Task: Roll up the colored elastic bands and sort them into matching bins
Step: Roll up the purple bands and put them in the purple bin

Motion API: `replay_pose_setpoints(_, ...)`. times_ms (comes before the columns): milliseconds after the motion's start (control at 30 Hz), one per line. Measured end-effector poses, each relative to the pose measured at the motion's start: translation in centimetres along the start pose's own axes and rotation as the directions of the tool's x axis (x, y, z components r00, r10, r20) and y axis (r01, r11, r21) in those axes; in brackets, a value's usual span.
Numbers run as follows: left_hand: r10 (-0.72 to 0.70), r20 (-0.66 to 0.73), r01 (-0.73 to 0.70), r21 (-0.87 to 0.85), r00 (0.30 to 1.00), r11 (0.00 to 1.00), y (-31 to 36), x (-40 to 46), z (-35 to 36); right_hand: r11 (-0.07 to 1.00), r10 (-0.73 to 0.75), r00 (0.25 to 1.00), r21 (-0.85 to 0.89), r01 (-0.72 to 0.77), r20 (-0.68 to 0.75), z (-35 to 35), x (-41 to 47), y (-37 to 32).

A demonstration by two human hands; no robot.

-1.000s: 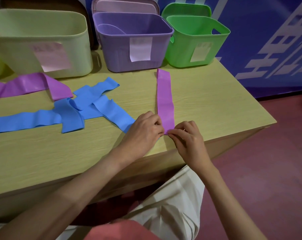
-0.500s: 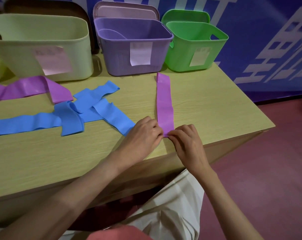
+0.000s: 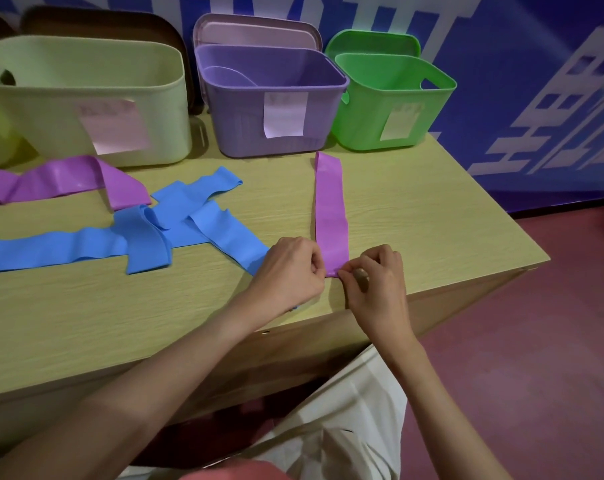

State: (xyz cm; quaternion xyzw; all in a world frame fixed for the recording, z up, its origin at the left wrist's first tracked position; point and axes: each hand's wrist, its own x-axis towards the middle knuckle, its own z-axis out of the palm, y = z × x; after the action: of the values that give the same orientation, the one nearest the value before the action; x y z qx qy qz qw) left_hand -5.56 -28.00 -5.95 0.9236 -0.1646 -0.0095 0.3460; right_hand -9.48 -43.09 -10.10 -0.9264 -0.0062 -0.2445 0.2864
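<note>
Purple band: lying flat and straight on the wooden table [image 3: 414,216], this purple band [image 3: 330,209] is running from its far end at 12 o'clock, just in front of the purple bin [image 3: 259,98], down to the hands at its near end.
Left hand: curled fingers of the left hand [image 3: 290,271] are pinching the near end of the band from the 9 o'clock side.
Right hand: the right hand [image 3: 376,282] is pinching the same end from the 3 o'clock side, fingertips [image 3: 343,271] touching the band's edge.
Blue bands: the blue bands [image 3: 175,223] are lying crossed and overlapping at 9 o'clock from the hands, one end reaching under the left hand.
Second purple band: another purple band [image 3: 61,181] is lying rumpled at 10 o'clock, in front of the pale yellow-green bin [image 3: 85,91].
Green bin: the green bin [image 3: 390,98] is standing at 1 o'clock, just beside the purple bin.
</note>
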Motion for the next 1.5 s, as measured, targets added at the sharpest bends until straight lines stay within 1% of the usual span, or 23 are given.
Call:
replay_pose_setpoints(133,-0.011,0.029,0.012,-0.028,1.0,1.0,0.0,0.3,-0.2,0.997,-0.063,0.998,0.048,0.064,-0.024,0.2,-0.3,-0.2)
replay_pose_setpoints(300,-0.048,0.036,0.047,0.016,0.998,0.999,0.1,0.8,-0.1,0.99,-0.132,0.99,0.034,0.134,-0.049,-0.2,-0.8,0.3)
replay_pose_setpoints(400,-0.015,0.031,0.014,0.045,0.999,0.999,0.2,0.5,0.2,0.983,-0.181,0.983,0.011,0.182,-0.037,-0.5,-1.0,0.6)
replay_pose_setpoints(533,0.02,-0.017,-0.019,0.045,1.0,0.999,0.2,0.4,0.6,0.976,-0.216,0.976,0.013,0.217,-0.034,-0.5,-0.8,1.0)
replay_pose_setpoints(633,0.069,-0.055,-0.066,0.049,0.996,0.997,0.1,0.3,0.7,0.977,-0.214,0.977,0.004,0.214,-0.025,-0.4,-0.3,1.1)
replay_pose_setpoints(733,0.173,-0.089,-0.166,0.079,0.981,0.983,-0.2,0.1,0.9,0.979,-0.202,0.979,0.0,0.202,-0.023,-0.2,0.0,1.2)
replay_pose_setpoints(867,0.278,-0.049,-0.268,0.149,0.959,0.952,-0.7,-0.5,0.7,0.976,-0.217,0.976,-0.011,0.216,-0.036,-0.1,0.0,1.3)
replay_pose_setpoints(1000,0.398,-0.021,-0.384,0.22,0.917,0.897,-0.9,-0.8,0.7,0.972,-0.236,0.971,-0.025,0.235,-0.043,0.0,-0.2,1.1)
replay_pose_setpoints(1100,0.426,-0.088,-0.393,0.256,0.901,0.883,-1.3,-0.5,1.1,0.969,-0.245,0.969,-0.038,0.243,-0.038,-0.1,-0.7,1.2)
replay_pose_setpoints(1200,0.458,-0.114,-0.413,0.282,0.882,0.866,-1.4,-0.3,1.1,0.961,-0.271,0.963,-0.062,0.271,0.003,-0.3,-0.9,1.4)
replay_pose_setpoints(1333,0.487,-0.104,-0.431,0.332,0.867,0.839,-1.3,-0.1,0.8,0.961,-0.27,0.961,-0.052,0.273,0.064,-0.4,-0.5,1.6)
replay_pose_setpoints(1500,0.474,-0.067,-0.415,0.386,0.878,0.824,-1.0,-0.1,0.7,0.967,-0.248,0.965,-0.044,0.252,0.091,-0.7,0.1,1.3)
